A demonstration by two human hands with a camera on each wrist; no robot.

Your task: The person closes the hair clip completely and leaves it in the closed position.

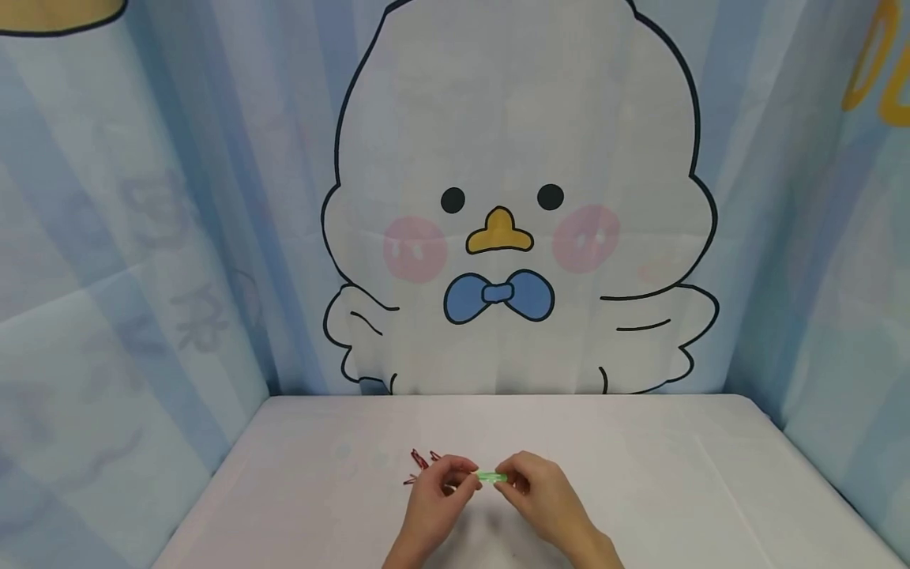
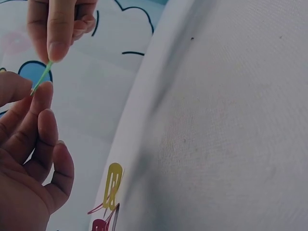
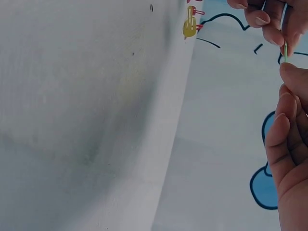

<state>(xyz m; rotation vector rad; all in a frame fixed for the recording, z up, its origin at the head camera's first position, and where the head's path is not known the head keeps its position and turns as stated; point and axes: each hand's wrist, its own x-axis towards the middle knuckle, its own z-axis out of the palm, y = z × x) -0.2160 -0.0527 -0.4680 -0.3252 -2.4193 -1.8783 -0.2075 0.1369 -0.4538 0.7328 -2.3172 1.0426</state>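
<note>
A slim green hair snap clip is stretched between my two hands above the table. My left hand pinches one end of it with thumb and forefinger. My right hand pinches the opposite end with thumb and fingertips. The left wrist view shows the green clip edge-on as a thin strip, with the left hand's other fingers loosely bent below it. Several red clips lie on the table just behind my left hand, partly hidden by it. A yellow clip lies among them.
The white table spreads out on both sides of my hands. A blue and white curtain printed with a cartoon bird stands behind the table's far edge, and more curtain hangs at left and right.
</note>
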